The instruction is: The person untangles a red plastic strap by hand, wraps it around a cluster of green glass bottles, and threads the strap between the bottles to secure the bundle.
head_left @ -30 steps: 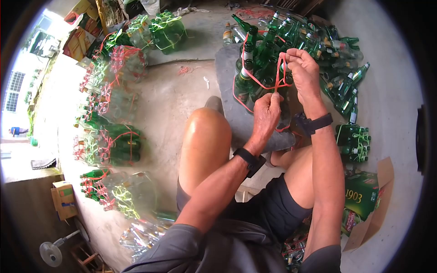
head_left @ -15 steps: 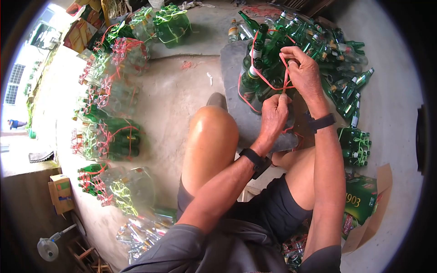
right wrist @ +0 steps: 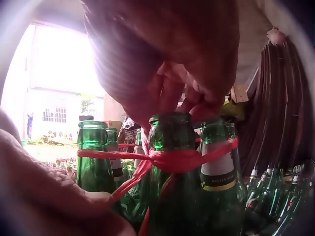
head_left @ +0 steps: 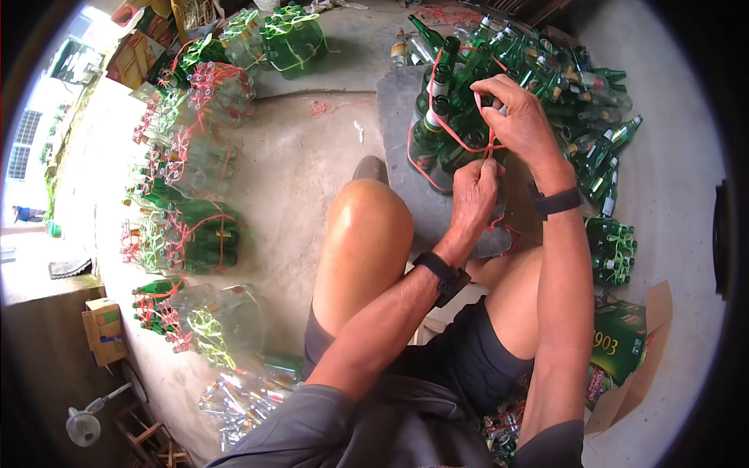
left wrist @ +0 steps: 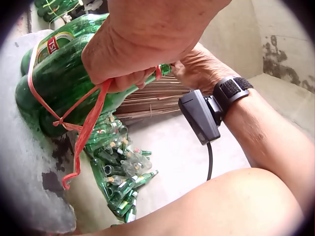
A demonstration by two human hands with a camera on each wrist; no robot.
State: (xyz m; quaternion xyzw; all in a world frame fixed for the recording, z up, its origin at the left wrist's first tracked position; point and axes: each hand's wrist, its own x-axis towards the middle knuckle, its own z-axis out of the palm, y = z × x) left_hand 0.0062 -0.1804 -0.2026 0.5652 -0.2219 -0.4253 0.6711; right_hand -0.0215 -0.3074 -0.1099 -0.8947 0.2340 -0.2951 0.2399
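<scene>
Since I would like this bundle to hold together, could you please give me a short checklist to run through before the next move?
1. Left hand gripping the red strap: ok, pinched near the crossing.
2. Right hand gripping the strap: ok, a raised length is between its fingers.
3. Strap across the near necks of the green bottles: ok.
4. Near bottles standing on the grey slab: ok.
5. Loose end tucked away: not ok, it hangs beside the bottles.
6. Lower band complete on the far side: cannot tell, hidden.

Two grips (head_left: 474, 193) (head_left: 520, 125), two black wristbands (head_left: 437, 269) (head_left: 559, 203), one grey slab (head_left: 433, 220), one fan (head_left: 83, 427), countless green bottles (left wrist: 54, 82)
</scene>
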